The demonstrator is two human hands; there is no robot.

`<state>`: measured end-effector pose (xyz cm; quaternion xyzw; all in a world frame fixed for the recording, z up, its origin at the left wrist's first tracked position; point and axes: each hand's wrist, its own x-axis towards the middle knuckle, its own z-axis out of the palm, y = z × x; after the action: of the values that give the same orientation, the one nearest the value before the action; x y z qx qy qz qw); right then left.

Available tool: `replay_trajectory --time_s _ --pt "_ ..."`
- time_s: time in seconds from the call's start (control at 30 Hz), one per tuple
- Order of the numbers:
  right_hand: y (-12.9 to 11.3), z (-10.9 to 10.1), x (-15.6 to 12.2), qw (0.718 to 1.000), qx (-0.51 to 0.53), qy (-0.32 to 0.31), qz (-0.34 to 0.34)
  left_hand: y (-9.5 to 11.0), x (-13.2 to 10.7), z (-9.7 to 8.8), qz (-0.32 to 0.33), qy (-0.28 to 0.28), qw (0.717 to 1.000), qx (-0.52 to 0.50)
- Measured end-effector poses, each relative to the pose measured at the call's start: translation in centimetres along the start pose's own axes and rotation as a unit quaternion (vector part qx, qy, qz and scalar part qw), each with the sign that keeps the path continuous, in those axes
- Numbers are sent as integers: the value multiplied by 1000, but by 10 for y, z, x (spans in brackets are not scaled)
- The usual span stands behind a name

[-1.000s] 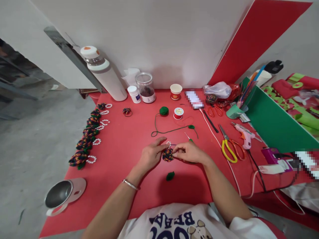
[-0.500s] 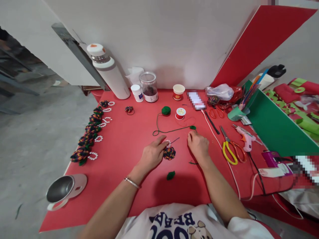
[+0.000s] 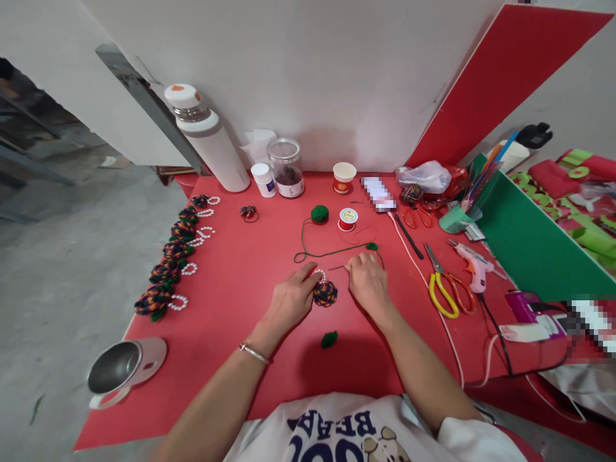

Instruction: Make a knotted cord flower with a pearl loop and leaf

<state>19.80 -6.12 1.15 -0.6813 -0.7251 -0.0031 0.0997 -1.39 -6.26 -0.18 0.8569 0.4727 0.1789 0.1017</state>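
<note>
While the right hand point(image 3: 369, 282) pinches a dark thread point(image 3: 337, 268), the left hand point(image 3: 292, 295), fingers partly spread, touches the bead loop point(image 3: 321, 274), its grip impossible to tell; the yarn flower point(image 3: 326, 294) lies between them on the red surface point(image 3: 250, 269), 1 green leaf point(image 3: 329, 339) nearby.

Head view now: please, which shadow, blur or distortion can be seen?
Head view: a soft dark shadow on the table before the shirt; head view: the flask leans outward, likely lens distortion; head view: the phone is pixelated.
</note>
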Motion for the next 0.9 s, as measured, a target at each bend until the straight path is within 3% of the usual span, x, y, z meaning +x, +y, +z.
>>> replay_trajectory --time_s 0.1,0.2,0.3,0.47,0.7,0.9 --pt "17 -1 0 997 -23 30 70 0 0 1 -22 5 1000 -6" --pt "27 -4 0 994 9 74 81 -1 0 2 -44 9 999 -21" --pt "22 -6 -2 988 110 110 9 -2 0 2 -61 17 997 -44" --pt "-1 -3 -11 961 228 92 -123 -5 0 2 -74 37 994 -75" --pt "-4 -7 -13 950 256 98 -147 0 4 -6 -66 104 960 -251" --pt "-4 -12 -14 932 320 27 -170 4 5 -17 -68 20 936 -344"
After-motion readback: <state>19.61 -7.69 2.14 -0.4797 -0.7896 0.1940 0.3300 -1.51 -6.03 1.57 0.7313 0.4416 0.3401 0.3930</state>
